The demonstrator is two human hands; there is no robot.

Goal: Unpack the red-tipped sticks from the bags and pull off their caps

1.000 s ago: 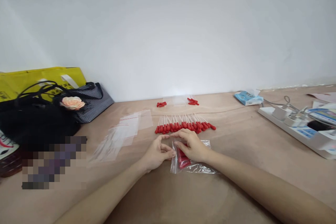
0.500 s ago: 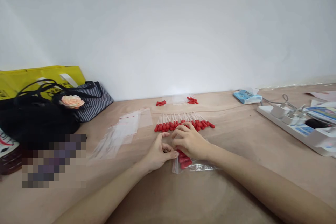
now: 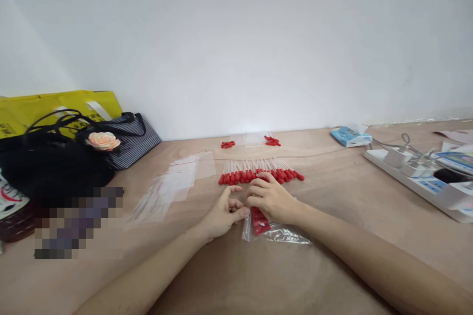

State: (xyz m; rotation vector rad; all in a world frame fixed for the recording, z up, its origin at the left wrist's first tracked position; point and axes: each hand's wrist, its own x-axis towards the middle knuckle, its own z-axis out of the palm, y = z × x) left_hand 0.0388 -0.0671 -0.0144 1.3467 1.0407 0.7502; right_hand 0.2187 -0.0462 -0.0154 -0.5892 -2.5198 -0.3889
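Clear plastic zip bags (image 3: 183,172) at ten o'clock from the work, overlapped stepwise, perhaps for easy single pick-up; then the left hand (image 3: 221,216), loosely curled, with thumb at the edge of a loaded bag (image 3: 286,234), seemingly for steadying. Red-bulbed droppers (image 3: 247,176) at twelve o'clock, fanned bulb-end nearest, presumably for quick reach. At centre, red bulbs (image 3: 261,229) in the bag's nine-o'clock end, partly under the bent fingers of the right hand (image 3: 275,202); cannot tell of gripping in either.

On the surface (image 3: 207,280) I see stick row (image 3: 254,173) behind zip bag (image 3: 284,234), other bags (image 3: 181,176) left, power strip (image 3: 428,186) far right.
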